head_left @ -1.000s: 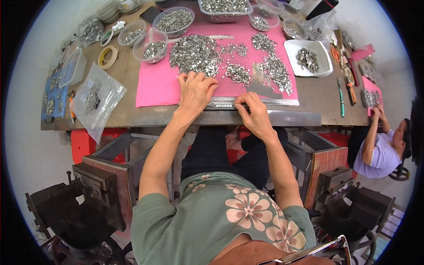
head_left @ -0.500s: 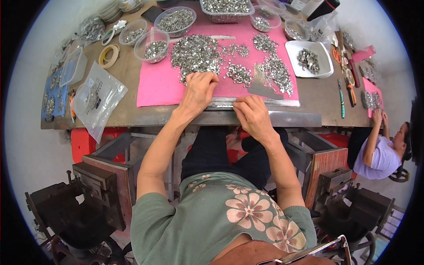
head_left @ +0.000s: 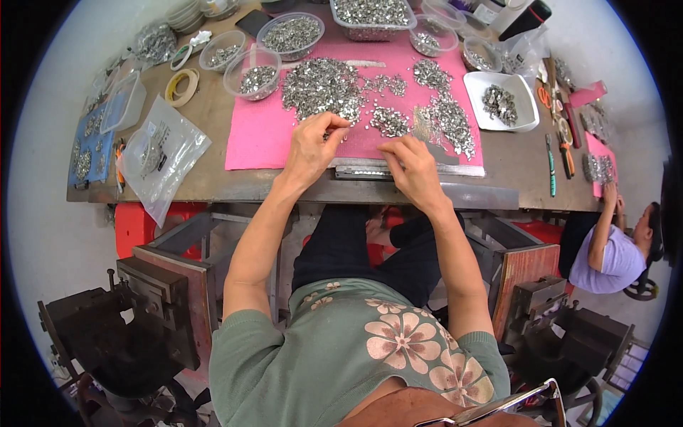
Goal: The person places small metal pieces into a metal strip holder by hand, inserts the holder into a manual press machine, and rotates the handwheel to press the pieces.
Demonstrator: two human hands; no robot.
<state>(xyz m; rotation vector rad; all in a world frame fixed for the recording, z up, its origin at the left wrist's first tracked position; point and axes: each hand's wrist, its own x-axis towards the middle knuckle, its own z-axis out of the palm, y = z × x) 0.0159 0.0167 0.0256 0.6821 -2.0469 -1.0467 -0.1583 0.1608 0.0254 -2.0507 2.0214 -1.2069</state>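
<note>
My left hand [head_left: 311, 151] is closed in a pinch at the near edge of a big heap of small silvery metal pieces [head_left: 320, 85]. Its fingertips touch or hover over the loose bits; anything between them is too small to make out. Over the pink mat [head_left: 260, 139], my right hand [head_left: 415, 171] has thumb and forefinger together, just below a smaller pile of pieces [head_left: 389, 122]. What it pinches, if anything, does not show. Along the table's front edge lies a narrow metal bar [head_left: 359, 173] with a row of shiny pieces on it, partly behind my right hand.
Clear tubs of metal pieces [head_left: 290, 35] line the back. At the right stand a white tray [head_left: 528, 107], a teal pen [head_left: 551, 165] and pliers [head_left: 567, 158]. A tape roll [head_left: 171, 89] and plastic bag [head_left: 167, 153] lie left. A co-worker [head_left: 608, 245] sits far right.
My right hand has lifted off the metal bar and moved slightly up and away over the mat, uncovering more of the bar. My left hand stays at the heap, its fingers a little shifted.
</note>
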